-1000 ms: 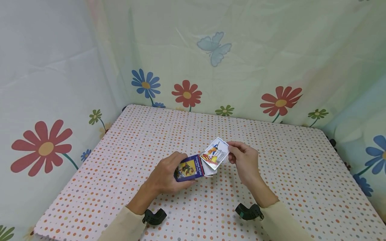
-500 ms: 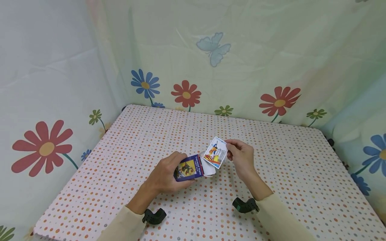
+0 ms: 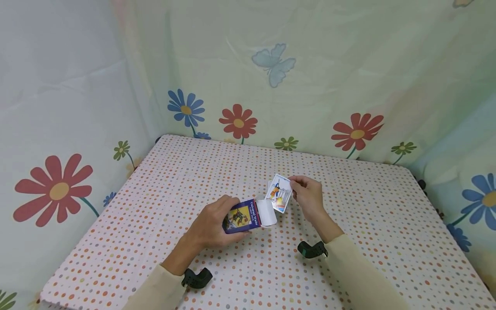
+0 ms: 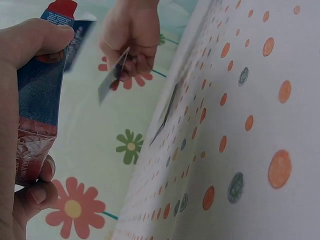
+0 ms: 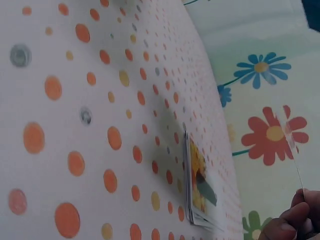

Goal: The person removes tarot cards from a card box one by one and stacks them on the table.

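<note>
A purple tarot card box (image 3: 241,217) printed "Universal Waite" is gripped by my left hand (image 3: 213,221), fingers along its far side and thumb on the near side. Its white flap (image 3: 266,213) stands out at the right end. My right hand (image 3: 310,197) pinches a white-bordered tarot card (image 3: 280,193) at its upper right corner. In the right wrist view, a small stack of cards (image 5: 198,180) lies face up on the table, below the pinched card. The head view shows only a sliver of the stack behind that card.
A white dotted cloth covers the table (image 3: 186,168), which backs onto a flowered curtain (image 3: 310,86). A black wrist mount (image 3: 196,278) is on the left forearm and another wrist mount (image 3: 311,249) on the right.
My right hand has moved a little left and away from me, and the card has turned more upright in the head view, uncovering more of the flap. The left hand and box have stayed nearly still.
</note>
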{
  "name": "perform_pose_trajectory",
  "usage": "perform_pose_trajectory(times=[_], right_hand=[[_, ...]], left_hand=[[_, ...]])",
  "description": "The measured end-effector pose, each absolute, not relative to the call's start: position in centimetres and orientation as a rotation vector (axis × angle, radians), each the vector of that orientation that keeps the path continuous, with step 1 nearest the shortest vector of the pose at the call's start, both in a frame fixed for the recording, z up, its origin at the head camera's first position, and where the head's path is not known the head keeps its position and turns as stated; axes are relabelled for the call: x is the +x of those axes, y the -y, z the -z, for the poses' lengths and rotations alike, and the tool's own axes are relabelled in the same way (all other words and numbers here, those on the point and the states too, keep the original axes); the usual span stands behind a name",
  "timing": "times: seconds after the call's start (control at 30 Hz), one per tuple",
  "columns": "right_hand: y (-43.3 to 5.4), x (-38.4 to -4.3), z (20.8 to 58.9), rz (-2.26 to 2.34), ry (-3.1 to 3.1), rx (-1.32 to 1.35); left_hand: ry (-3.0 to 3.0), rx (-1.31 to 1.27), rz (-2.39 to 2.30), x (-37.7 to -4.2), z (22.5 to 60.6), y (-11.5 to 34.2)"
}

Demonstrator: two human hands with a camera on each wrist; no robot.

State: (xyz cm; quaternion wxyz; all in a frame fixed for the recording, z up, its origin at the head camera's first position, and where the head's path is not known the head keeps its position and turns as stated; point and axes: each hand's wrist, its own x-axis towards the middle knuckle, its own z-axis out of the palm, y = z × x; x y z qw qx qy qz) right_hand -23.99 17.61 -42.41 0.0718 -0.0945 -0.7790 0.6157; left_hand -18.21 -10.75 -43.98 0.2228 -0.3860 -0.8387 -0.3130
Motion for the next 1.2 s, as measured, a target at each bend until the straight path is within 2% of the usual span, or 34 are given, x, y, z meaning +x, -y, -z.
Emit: perform_pose_trajectory(times=[1.03,1.2], right_hand=[[-18.1,-29.2,45.2,-1.353,2.757,-0.374],[-18.2,-29.8,45.5,-1.097,2.882,-0.309]], left_hand=[[2.328,-1.074,0.864,-18.4,44.6,10.8],[2.338,-1.068,0.870,-18.3,44.5,10.7]])
